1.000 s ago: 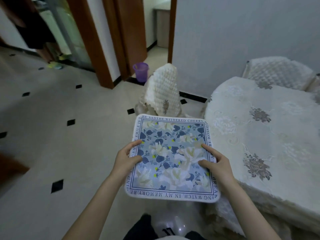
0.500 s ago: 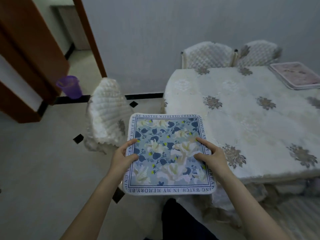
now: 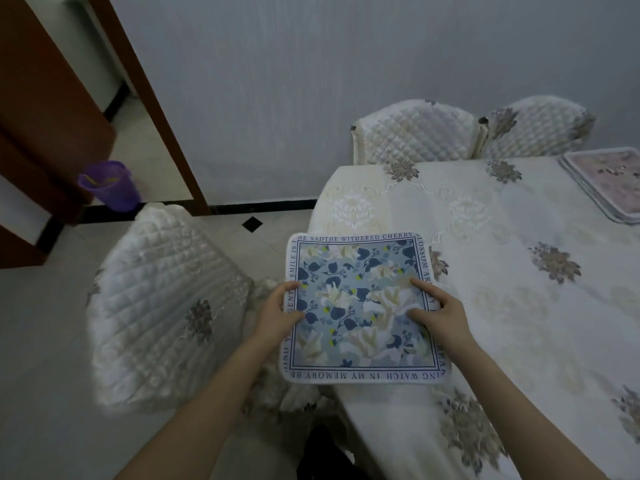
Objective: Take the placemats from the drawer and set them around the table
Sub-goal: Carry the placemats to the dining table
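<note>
I hold a square blue floral placemat [image 3: 360,306] with a lettered border, flat, over the left edge of the table [image 3: 512,306]. My left hand [image 3: 278,310] grips its left edge, thumb on top. My right hand [image 3: 438,311] grips its right edge, thumb and forefinger on the print. The table wears a cream cloth with grey flower motifs. A pink placemat stack [image 3: 609,181] lies at the table's far right.
A quilted white chair [image 3: 162,306] stands left of the table, close to my left arm. Two more quilted chairs [image 3: 415,133] line the far side against the wall. A purple bin [image 3: 109,185] sits by the brown door frame [image 3: 145,98].
My view has turned right and closed in on the table. The placemat, still in both hands, now overlaps the table's left edge.
</note>
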Demonstrator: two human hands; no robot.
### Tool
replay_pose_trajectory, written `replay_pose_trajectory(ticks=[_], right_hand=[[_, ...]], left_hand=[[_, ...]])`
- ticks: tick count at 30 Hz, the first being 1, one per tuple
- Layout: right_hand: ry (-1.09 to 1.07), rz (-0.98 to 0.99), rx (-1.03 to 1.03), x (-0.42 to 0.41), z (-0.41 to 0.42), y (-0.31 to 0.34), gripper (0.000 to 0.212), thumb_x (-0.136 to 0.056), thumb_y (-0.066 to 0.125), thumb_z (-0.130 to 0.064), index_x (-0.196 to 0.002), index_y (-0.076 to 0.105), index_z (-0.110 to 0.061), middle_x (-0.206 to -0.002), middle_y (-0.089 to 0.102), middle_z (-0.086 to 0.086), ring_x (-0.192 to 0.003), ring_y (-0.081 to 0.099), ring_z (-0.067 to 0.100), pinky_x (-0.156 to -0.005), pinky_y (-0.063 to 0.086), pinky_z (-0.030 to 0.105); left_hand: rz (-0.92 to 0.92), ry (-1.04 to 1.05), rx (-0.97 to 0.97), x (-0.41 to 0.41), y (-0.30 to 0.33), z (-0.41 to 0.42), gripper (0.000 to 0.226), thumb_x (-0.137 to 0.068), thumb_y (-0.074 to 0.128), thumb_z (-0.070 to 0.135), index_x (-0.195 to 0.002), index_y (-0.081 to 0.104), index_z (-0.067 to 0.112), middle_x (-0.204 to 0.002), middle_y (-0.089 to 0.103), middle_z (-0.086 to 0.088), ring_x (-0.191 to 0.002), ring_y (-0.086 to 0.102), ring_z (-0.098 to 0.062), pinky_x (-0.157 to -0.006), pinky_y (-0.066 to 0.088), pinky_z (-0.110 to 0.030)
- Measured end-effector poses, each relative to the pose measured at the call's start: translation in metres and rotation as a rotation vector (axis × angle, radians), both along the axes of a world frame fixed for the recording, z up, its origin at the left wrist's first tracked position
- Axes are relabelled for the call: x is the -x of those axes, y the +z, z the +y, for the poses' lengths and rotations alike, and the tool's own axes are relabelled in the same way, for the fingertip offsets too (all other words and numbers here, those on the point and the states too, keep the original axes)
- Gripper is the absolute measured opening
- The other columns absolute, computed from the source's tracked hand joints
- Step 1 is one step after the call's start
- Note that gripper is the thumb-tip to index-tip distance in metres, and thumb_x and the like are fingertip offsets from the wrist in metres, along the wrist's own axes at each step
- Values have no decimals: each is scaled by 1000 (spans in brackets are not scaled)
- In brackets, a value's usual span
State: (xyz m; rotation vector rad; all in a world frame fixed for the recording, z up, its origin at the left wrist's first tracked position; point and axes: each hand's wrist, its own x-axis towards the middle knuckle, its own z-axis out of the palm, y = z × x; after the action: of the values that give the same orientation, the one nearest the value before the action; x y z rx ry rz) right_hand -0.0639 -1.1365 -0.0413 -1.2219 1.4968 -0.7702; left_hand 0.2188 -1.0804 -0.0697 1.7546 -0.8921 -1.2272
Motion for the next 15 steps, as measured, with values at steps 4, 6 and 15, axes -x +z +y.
replay_pose_trajectory(ticks=[4, 6, 15], right_hand=[[-9, 48, -23, 4, -55, -26, 55, -77, 67, 11, -119, 65, -24, -122, 63, 5, -88, 68, 25, -70, 60, 33], [-9, 88, -38, 7, -75, -40, 55, -76, 67, 12, -120, 65, -20, -123, 60, 7, -77, 65, 11, -63, 59, 25], [49, 303, -40, 20, -114, -105, 50, -82, 67, -5, -128, 60, -21, -119, 56, 7, -98, 61, 33, -76, 54, 37]], left_hand=[[-16, -14, -21, 7, -26, -52, 48, -82, 66, -8, -120, 53, 19, -113, 59, -5, -89, 59, -14, -56, 52, -13], [-16, -40, -43, 11, -46, -70, 48, -81, 68, -6, -119, 52, 19, -118, 59, -9, -92, 58, -17, -57, 51, -12], [-211, -95, -51, 24, -98, -102, 50, -83, 67, 10, -123, 45, 32, -124, 58, -3, -104, 58, -20, -84, 55, -40]])
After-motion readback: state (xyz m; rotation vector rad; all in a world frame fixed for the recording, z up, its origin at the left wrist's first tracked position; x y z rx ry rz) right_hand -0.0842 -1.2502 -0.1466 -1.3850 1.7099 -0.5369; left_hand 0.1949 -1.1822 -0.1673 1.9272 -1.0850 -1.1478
